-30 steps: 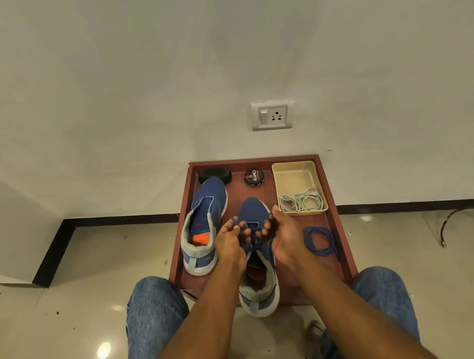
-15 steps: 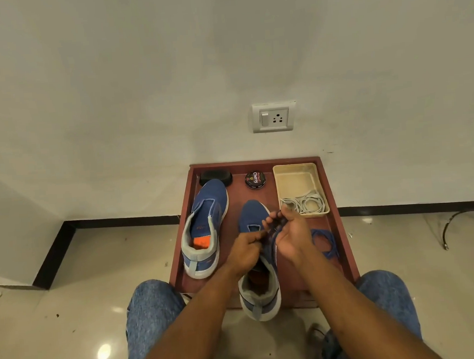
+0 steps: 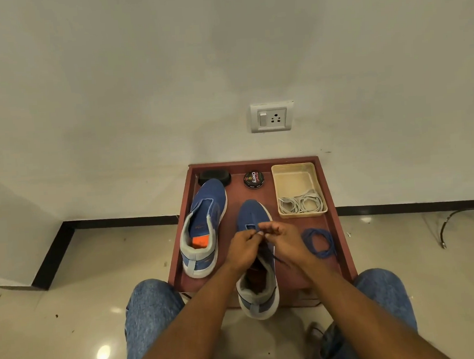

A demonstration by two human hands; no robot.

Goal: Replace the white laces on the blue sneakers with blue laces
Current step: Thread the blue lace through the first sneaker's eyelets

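Note:
Two blue sneakers lie on a red-brown tray. The left sneaker has no lace. The right sneaker lies with its heel over the tray's near edge. My left hand and my right hand meet over its eyelets, and both pinch a blue lace that trails along the shoe's right side. A second blue lace lies coiled to the right of the shoe. The white laces are bundled in a beige basket.
A black brush and a shoe polish tin stand at the tray's far edge against the wall. A wall socket is above. My knees in jeans flank the tray on the tiled floor. A black cable lies at right.
My hands drew together over the shoe's front eyelets. My right hand first pulled the lace up and right, then came back down to meet the left.

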